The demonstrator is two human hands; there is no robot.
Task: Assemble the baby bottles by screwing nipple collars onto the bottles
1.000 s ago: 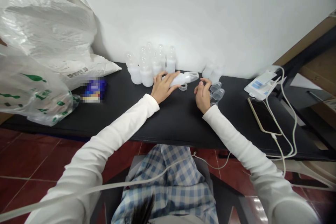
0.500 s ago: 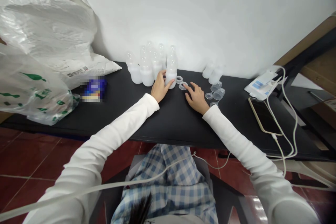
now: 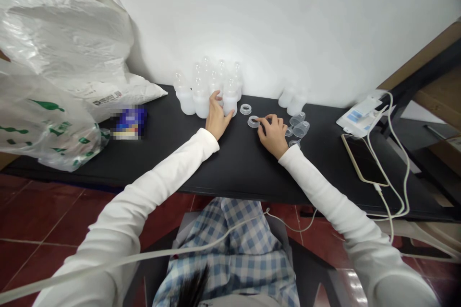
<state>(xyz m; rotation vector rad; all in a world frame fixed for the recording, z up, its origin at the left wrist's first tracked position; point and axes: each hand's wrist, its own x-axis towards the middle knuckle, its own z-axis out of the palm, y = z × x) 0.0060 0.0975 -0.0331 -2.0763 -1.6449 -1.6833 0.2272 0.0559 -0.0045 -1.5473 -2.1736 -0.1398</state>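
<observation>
- Head view: in the centre of the frame, the left hand [image 3: 217,119] is set beside the near-right capped bottle [image 3: 231,100], which is stood upright on the black table [image 3: 237,168]; thumb and fingers are held apart at its lower part, and whether it is clamped cannot be told.
- Right of centre, the near clear ring [image 3: 253,126] is touched at its right edge by the bent fingers of the right hand [image 3: 272,133]; a closed pinch cannot be confirmed.
- Just above, the second ring [image 3: 245,112] is laid flat.
- Loose clear caps [image 3: 301,129] are seen beside the right hand.
</observation>
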